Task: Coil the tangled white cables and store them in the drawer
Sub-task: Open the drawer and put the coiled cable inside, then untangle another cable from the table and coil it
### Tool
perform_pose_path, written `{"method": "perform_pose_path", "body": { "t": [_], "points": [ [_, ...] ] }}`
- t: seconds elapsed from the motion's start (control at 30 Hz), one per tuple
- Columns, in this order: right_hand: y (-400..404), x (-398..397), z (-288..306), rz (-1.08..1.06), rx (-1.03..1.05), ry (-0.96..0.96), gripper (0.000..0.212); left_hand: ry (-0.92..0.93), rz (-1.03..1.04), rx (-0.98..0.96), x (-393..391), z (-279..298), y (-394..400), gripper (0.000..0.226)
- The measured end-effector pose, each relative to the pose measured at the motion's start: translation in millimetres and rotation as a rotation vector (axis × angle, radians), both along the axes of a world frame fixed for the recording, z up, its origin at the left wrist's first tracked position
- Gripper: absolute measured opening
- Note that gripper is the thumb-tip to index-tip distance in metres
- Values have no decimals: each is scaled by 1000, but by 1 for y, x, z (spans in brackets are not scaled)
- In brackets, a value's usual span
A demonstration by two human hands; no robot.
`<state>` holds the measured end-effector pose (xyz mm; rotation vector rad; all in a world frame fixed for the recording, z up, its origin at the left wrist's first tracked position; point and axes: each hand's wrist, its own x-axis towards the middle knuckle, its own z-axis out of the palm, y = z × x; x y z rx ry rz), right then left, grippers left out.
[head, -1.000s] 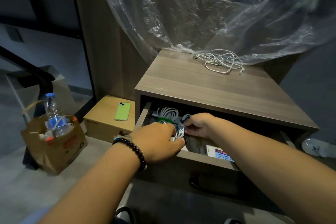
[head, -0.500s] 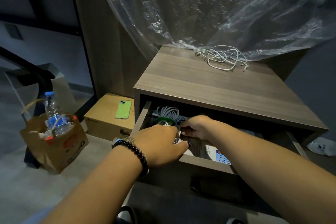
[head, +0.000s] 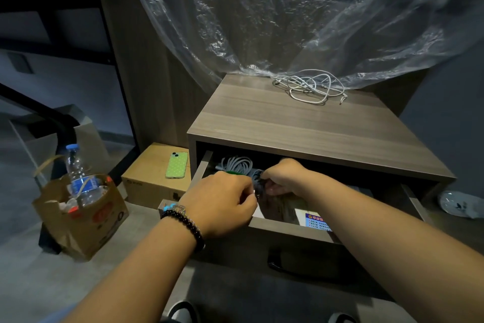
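Note:
The nightstand's drawer [head: 288, 229] stands pulled out. Both my hands are inside it, fingertips almost meeting. My left hand [head: 221, 202] is curled, knuckles up, and my right hand [head: 284, 177] is curled opposite it. They pinch a small coiled white cable between them. My fingers hide nearly all of it. Another coiled white cable [head: 237, 164] lies at the drawer's back left. On the nightstand top [head: 288, 126], a tangled heap of white cables [head: 309, 85] lies at the far edge, with neither hand touching it.
Papers and a blue-printed card [head: 315, 223] lie in the drawer. A green phone [head: 176, 165] rests on a cardboard box [head: 146, 181] left of the nightstand. A paper bag [head: 81, 220] holds a water bottle [head: 77, 178]. Clear plastic sheeting [head: 288, 21] hangs behind.
My hands have closed in on each other inside the drawer. The white cable that showed between them a second ago is now covered by my fingers.

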<state>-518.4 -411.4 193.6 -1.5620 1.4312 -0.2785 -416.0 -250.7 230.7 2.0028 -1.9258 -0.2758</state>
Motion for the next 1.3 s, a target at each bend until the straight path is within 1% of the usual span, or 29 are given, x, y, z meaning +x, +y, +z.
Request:
{"method": "perform_pose_path", "body": {
  "t": [0.1, 0.17, 0.23, 0.3, 0.37, 0.43, 0.5, 0.57, 0.73, 0.8, 0.87, 0.97, 1.07, 1.2, 1.3],
  "points": [
    [13, -24, 17, 113, -117, 139, 18, -12, -5, -53, 1, -2, -2, 16],
    [25, -45, 24, 200, -174, 153, 17, -16, -19, -93, 2, -3, -5, 16],
    [38, -68, 31, 289, -330, 185, 9, -8, -60, -134, 3, -3, -8, 19],
    [51, -92, 39, 330, -502, 188, 1, -2, -133, -175, 5, -3, -10, 33],
    [62, -117, 44, 376, -634, 146, 13, -26, -211, -234, 7, -3, -14, 54],
    [68, -142, 42, 441, -767, 156, 29, -80, -263, -290, 9, -5, -18, 69],
    [65, -161, 37, 509, -942, 217, 43, -123, -266, -358, 9, -8, -23, 76],
    [55, -173, 32, 552, -1050, 280, 56, -139, -233, -411, 7, -10, -27, 79],
    [32, -176, 29, 511, -1095, 427, 84, -219, -88, -403, -2, -17, -36, 86],
    [24, -177, 31, 482, -1051, 477, 94, -232, -22, -381, -5, -19, -41, 87],
    [17, -177, 32, 459, -1004, 530, 99, -242, 22, -324, -9, -19, -46, 87],
    [10, -174, 32, 418, -1041, 553, 91, -284, 77, -268, -16, -18, -53, 76],
    [9, -168, 28, 347, -1099, 532, 80, -341, 140, -355, -19, -12, -62, 59],
    [0, -160, 19, 258, -1244, 495, 63, -339, 170, -365, -23, -7, -76, 48],
    [-4, -155, 16, 198, -1321, 456, 53, -285, 162, -410, -30, -8, -84, 39]
  ]
}}
